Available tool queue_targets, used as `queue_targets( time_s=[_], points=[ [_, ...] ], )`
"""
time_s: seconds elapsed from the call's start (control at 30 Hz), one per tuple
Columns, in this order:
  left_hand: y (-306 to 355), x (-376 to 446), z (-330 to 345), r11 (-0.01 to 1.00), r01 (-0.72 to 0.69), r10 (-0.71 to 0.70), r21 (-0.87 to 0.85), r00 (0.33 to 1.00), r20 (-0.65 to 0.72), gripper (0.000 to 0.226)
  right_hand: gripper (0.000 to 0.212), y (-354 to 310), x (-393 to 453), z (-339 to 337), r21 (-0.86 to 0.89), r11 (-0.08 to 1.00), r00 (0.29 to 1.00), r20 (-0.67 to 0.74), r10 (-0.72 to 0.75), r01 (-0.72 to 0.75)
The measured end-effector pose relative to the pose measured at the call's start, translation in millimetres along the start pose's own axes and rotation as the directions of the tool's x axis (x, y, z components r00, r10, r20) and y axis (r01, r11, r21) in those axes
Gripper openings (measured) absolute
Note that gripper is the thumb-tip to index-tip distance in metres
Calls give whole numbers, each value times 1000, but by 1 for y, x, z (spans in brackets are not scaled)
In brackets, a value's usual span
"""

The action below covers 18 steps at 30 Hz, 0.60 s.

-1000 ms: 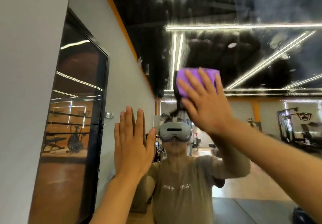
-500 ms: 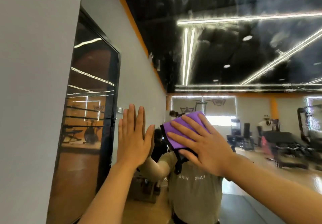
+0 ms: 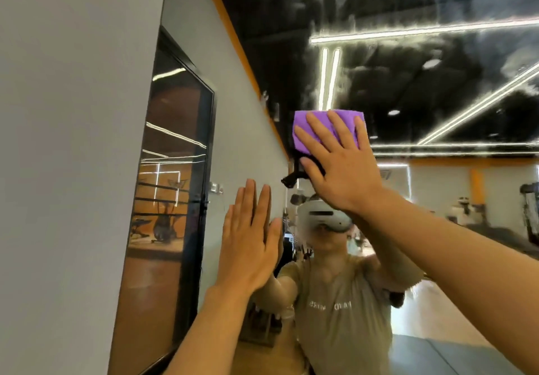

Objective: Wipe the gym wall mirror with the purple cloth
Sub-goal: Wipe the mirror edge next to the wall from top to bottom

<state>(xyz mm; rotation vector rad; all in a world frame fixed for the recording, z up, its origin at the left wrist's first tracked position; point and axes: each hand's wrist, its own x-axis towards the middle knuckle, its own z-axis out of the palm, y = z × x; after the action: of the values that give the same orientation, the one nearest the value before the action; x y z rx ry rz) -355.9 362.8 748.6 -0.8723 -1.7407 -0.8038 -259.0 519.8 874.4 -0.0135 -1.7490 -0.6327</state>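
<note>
Just changed: the right hand (image 3: 341, 164) has carried the purple cloth (image 3: 325, 129) back up the mirror (image 3: 437, 97), from chest height in the reflection to above the reflected headset.
Meaning for the task: this looks like one more upward pass in an up-and-down wipe; hazy streaks higher on the glass suggest plenty is left to do.
Right hand: fingers straight and spread, palm pressing the cloth flat against the glass, not curled round it.
Left hand: the left hand (image 3: 248, 243) lies flat on the mirror near its left edge, fingers straight and together, holding nothing; it has kept its place as a brace.
Cloth: folded, pinned under the right fingers, upper edge showing above the fingertips.
Difference from a second ago: the cloth is again about as high as then.
</note>
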Motion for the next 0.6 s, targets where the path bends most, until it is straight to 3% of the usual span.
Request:
queue_targets(
  time_s=[0.13,0.27,0.37,0.43,0.5,0.6],
  points=[
    [-8,-5,-10,983,50,-59,-178,997,-42,68,57,-35,-81,12,29,997,996,61,-70,68],
    [-30,-16,-24,973,229,-230,35,972,39,75,56,-59,-138,16,-16,984,976,127,-176,179],
    [-42,-18,-30,977,199,-205,79,975,84,74,56,-50,-133,11,-45,967,954,181,-240,252],
    [-49,-17,-28,986,156,-159,61,986,43,77,56,-42,-113,7,-54,959,944,198,-263,278],
    [-53,-15,-25,991,128,-127,31,991,-34,76,56,-33,-79,7,-44,976,967,154,-204,213],
    [-62,-7,-17,998,58,-57,6,990,-130,61,62,-19,-8,0,-32,999,995,101,-2,5]
  ],
)
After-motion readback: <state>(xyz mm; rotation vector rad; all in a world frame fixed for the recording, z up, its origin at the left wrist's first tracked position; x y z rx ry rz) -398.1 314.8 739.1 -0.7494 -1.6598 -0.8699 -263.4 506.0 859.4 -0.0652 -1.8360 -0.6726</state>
